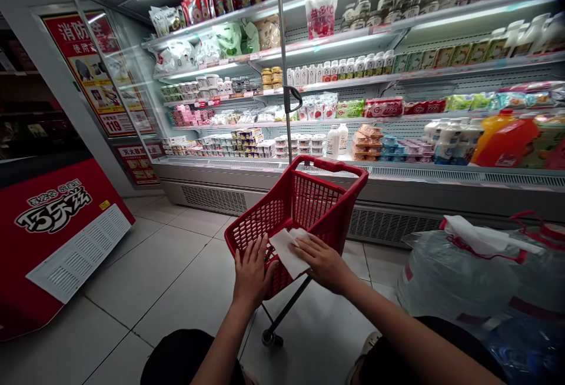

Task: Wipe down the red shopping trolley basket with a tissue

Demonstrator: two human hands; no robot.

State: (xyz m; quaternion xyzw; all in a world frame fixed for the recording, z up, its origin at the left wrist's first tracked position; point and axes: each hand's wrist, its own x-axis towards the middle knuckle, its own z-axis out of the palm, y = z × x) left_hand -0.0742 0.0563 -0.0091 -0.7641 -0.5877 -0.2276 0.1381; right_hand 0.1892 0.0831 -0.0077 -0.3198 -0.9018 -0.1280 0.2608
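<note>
A small red plastic shopping cart (320, 196) with mesh walls stands on the floor in front of me. My left hand (252, 267) lies over its near rim at the left, the fingers reaching over the edge and the thumb set apart on the near wall. In my right hand (321, 260) is a thin white cloth (286, 251), pressed against the near edge of the basket; whether it is fabric or paper I cannot tell. The fingers lie nearly straight on top of the cloth. Part of the near rim is hidden under both hands.
Behind the cart runs an open chiller (265, 176) with shelves of bottles, tubs and pouches. A red freezer cabinet (57, 226) stands at left. Wrapped water bottles (459, 273) with red handles are on the floor at right. A pole (282, 49) rises behind the cart.
</note>
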